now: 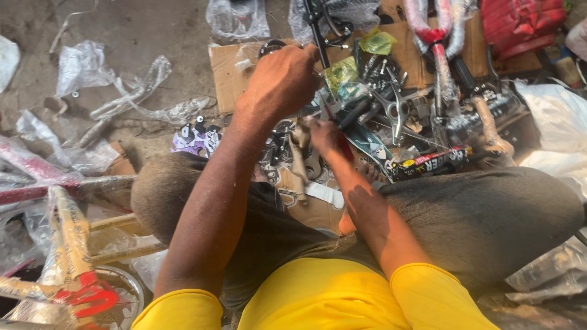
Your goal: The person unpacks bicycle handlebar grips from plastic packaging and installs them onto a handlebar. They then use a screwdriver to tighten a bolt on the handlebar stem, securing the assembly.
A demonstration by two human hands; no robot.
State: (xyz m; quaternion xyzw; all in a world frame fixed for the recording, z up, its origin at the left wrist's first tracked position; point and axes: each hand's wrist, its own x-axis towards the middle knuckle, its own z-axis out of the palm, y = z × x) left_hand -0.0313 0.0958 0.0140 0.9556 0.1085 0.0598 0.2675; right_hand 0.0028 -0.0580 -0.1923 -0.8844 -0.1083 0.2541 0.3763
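My left hand (282, 78) is raised over the pile of parts, fingers closed around a thin black metal rod (318, 30) that runs up toward the top of the view. Lower down, my right hand (322, 133) grips a small red-handled tool (343, 146) close to a tan wrapped part (298, 160) between my knees. Both forearms come up from yellow sleeves. Black bicycle parts and silver brackets (391, 107) lie just right of my hands on flattened cardboard (227, 73).
Crumpled clear plastic wrap (131, 91) litters the ground on the left. A paper-wrapped bicycle frame (67, 238) with a wheel rim lies at lower left. Red wrapped parts (520, 24) and another wrapped frame tube (437, 36) sit at the top right. White plastic (556, 122) is at right.
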